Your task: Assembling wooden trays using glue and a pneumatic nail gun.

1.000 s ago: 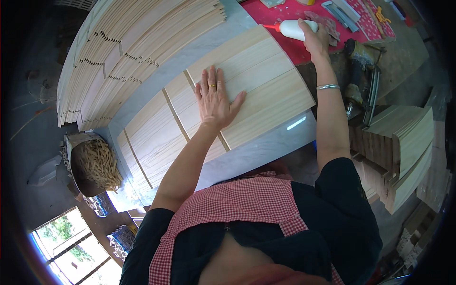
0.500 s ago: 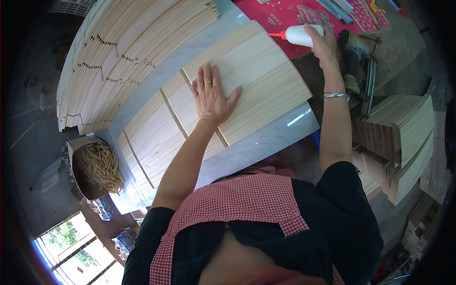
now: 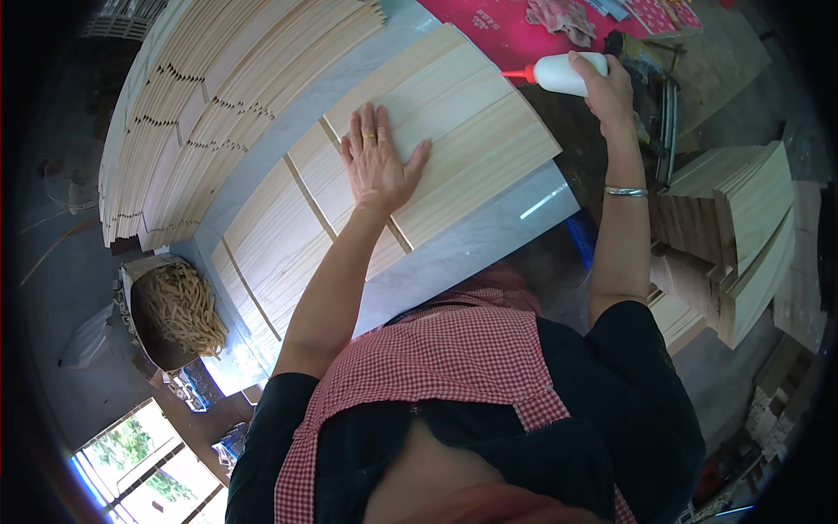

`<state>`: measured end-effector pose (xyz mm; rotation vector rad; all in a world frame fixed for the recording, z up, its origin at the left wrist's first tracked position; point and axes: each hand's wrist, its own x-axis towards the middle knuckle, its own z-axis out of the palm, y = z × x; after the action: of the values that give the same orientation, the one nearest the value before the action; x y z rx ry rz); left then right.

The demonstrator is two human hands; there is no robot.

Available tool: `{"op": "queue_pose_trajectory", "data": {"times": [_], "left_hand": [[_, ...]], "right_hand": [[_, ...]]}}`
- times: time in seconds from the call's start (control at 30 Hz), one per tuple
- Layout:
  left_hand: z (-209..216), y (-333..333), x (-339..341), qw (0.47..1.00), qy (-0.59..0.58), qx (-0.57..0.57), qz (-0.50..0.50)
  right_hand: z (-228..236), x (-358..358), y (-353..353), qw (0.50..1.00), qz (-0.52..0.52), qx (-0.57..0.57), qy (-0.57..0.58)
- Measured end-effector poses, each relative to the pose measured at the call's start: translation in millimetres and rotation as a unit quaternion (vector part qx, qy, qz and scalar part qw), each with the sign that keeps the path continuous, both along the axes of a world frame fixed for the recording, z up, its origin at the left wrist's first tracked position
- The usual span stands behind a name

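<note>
Flat on a pale wooden panel [image 3: 471,157] lies my left hand [image 3: 379,166], fingers spread and a ring on one of them. Dark grooves cross the panel to the left of that hand. My right hand [image 3: 608,92] is wrapped round a white squeeze bottle [image 3: 563,75] with a red nozzle. The bottle is tipped sideways, its nozzle tip at the panel's far right edge. Whether anything comes out of the tip is too small to see. Under the panel is a grey marbled tabletop [image 3: 515,231].
Stacked thin boards [image 3: 236,79] stand along the far left. A box of wood strips [image 3: 179,306] sits at the left end. More board stacks [image 3: 733,227] are on the right. Beyond the panel, a pink cloth [image 3: 563,17] lies on a red surface [image 3: 476,26].
My right hand has brought the bottle slightly down and to the right, the nozzle staying by the panel's far edge. My left hand stays flat on the panel; the whole view has shifted slightly.
</note>
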<state>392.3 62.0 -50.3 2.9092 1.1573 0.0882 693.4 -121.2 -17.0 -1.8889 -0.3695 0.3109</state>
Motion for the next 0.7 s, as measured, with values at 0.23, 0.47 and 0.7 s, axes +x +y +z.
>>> {"op": "queue_pose_trajectory", "data": {"times": [0.23, 0.47, 0.7], "left_hand": [[-2, 1, 0, 1.0, 0.0, 0.001, 0.003], [-3, 2, -1, 1.0, -0.013, -0.001, 0.002], [-4, 1, -1, 1.0, -0.016, 0.005, 0.003]], "right_hand": [[17, -17, -24, 1.0, -0.01, -0.02, 0.005], [17, -24, -49, 0.998, -0.016, -0.06, 0.002], [16, -34, -66, 0.999, -0.035, -0.035, 0.012]]}}
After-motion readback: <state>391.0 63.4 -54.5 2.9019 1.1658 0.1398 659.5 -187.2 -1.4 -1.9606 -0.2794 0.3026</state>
